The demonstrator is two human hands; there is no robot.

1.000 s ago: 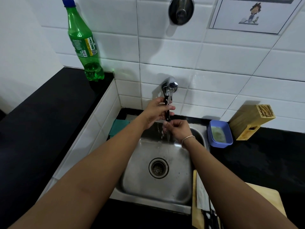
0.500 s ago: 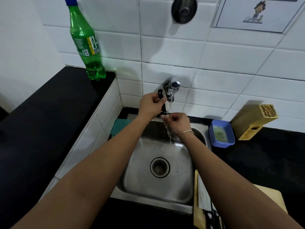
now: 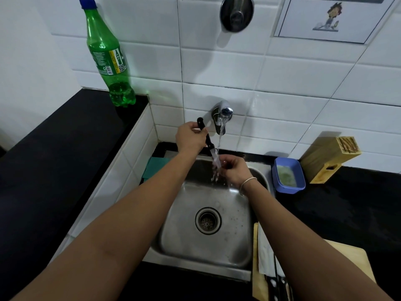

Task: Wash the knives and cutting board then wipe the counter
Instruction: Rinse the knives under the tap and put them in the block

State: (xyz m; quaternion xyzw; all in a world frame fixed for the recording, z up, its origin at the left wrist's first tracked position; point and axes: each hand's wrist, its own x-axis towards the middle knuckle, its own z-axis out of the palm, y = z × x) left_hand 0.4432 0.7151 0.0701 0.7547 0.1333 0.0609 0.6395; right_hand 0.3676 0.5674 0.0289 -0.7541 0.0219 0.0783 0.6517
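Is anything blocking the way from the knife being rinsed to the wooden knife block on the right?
Nothing visible blocks it. The knife, gripped by the left hand, could pass above the blue container, which sits low between the sink and the knife block.

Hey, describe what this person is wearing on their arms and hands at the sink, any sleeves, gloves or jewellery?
Both forearms are bare right up to the bottom edge of the picture, with no sleeves in view. Neither the left hand nor the right hand wears a glove. The only item worn is a thin, plain silver-coloured bangle round the right wrist. No rings or watch can be made out.
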